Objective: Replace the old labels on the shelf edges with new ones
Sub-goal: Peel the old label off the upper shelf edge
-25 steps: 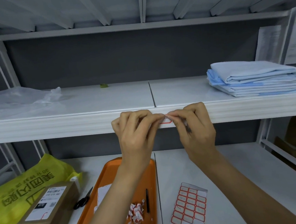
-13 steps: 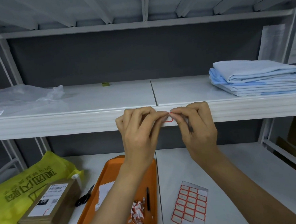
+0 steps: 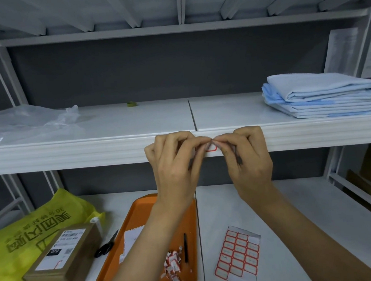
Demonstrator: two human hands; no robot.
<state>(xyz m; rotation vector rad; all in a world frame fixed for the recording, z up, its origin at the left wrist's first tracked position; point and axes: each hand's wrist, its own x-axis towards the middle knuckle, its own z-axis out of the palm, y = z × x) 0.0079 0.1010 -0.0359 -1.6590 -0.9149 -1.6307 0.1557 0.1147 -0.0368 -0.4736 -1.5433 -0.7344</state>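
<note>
A small white label with a red border sits on the front edge of the middle shelf, near the seam between two panels. My left hand and my right hand meet at its top edge, fingertips pinched together there. Most of the label is hidden by my fingers. On the lower shelf lies a sheet of red-bordered labels. An orange tray holds torn label scraps, a pen and a white backing sheet.
Folded blue cloth lies on the middle shelf at right, clear plastic at left, a small green ring at the back. Below are a yellow bag, a cardboard box and scissors.
Both hands have risen slightly along the shelf edge and their fingertips have closed together at the label's top. More of the label's lower border shows now.
</note>
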